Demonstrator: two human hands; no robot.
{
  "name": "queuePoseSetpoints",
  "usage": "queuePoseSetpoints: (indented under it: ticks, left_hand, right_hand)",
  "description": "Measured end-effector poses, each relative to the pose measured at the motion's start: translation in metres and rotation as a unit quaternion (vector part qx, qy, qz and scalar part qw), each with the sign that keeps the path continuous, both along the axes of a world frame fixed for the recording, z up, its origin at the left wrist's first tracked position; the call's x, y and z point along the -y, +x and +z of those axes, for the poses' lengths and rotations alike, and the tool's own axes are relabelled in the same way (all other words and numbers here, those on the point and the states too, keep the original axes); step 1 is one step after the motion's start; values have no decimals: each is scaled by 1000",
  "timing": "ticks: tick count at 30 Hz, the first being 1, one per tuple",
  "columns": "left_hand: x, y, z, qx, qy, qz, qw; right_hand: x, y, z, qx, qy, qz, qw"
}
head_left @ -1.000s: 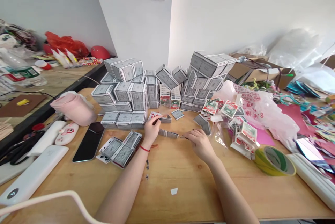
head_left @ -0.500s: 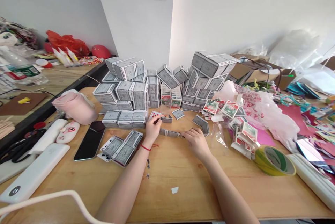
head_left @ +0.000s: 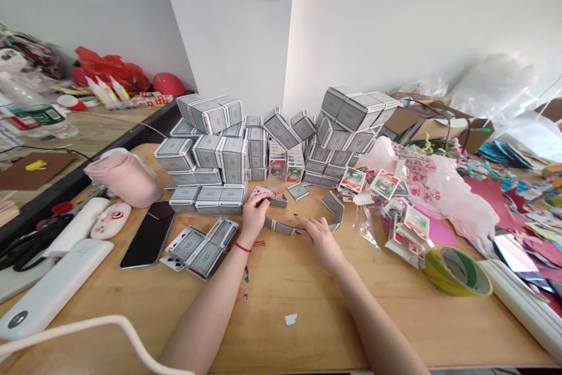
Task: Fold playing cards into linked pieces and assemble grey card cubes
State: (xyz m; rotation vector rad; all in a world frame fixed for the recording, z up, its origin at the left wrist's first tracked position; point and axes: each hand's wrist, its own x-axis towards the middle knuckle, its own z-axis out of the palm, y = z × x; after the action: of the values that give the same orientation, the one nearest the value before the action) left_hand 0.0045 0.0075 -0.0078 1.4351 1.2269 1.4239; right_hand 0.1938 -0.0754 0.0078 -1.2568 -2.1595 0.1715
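Note:
A curved strip of joined, folded playing cards (head_left: 281,227) stands on edge on the wooden table in front of me. My left hand (head_left: 254,218), with a red cord at the wrist, pinches its left end; the fingertips partly hide the hold. My right hand (head_left: 322,240) has its index finger reaching over the strip's middle and the other fingers curled against it. The strip's right part (head_left: 334,208) bends away upright. Beyond the strip lie a short folded card piece (head_left: 277,201), a flat grey-backed card (head_left: 299,191) and a face-up card (head_left: 259,191) beside the left fingers.
Stacked grey card-back blocks (head_left: 211,152) stand behind, with another leaning stack (head_left: 346,109) at right. Loose cards (head_left: 206,246) and a phone (head_left: 148,236) lie left. Opened card boxes (head_left: 410,229), yellow tape (head_left: 456,272) and a plastic bag (head_left: 452,199) are on the right.
My right hand has shifted a little left along the strip, and its index finger now stretches over it. The strip bows more toward me. The left hand has barely moved.

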Motion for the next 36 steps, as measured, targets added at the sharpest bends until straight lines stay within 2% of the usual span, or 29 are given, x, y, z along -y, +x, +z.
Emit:
queuePoseSetpoints:
  ticks: [5,8,11,13,15,17,20,22,25,28,32,34,36]
  left_hand:
    - [1,-1,2,27,16,5,999]
    - [2,0,3,29,15,3,999]
    - [2,0,4,25,15,1,1000]
    - [3,0,4,25,11,-1,1000]
    - [3,-1,5,25,4,-7,1000]
    - [3,-2,6,23,-2,-16,1000]
    - [3,-4,9,16,-8,-36,999]
    - [4,-4,11,7,-17,-56,998]
    - [6,-5,15,-8,-31,-88,996]
    - [7,-5,16,-11,-37,-127,991]
    - [9,-6,15,-20,-38,-188,981]
    - [10,-5,14,-42,-16,-196,980]
    - [12,-5,15,-69,34,-176,981]
  right_hand:
    - [9,-14,4,-37,9,48,998]
    - [16,-18,12,-43,10,77,996]
    - [19,-13,23,-77,55,105,990]
    - [17,-5,27,-125,133,61,981]
    - [11,6,26,-183,156,-30,970]
    - [3,16,17,-230,107,-120,960]
    - [-10,25,-1,-316,-8,-175,932]
    - [-17,26,-11,-360,-90,-171,913]
    - [-24,24,-16,-398,-152,-146,893]
    - [-27,21,-13,-429,-178,-126,877]
    - [-25,22,-10,-432,-198,-103,874]
    - [-24,23,-10,-427,-203,-95,876]
    - [-24,23,-10,-421,-204,-90,879]
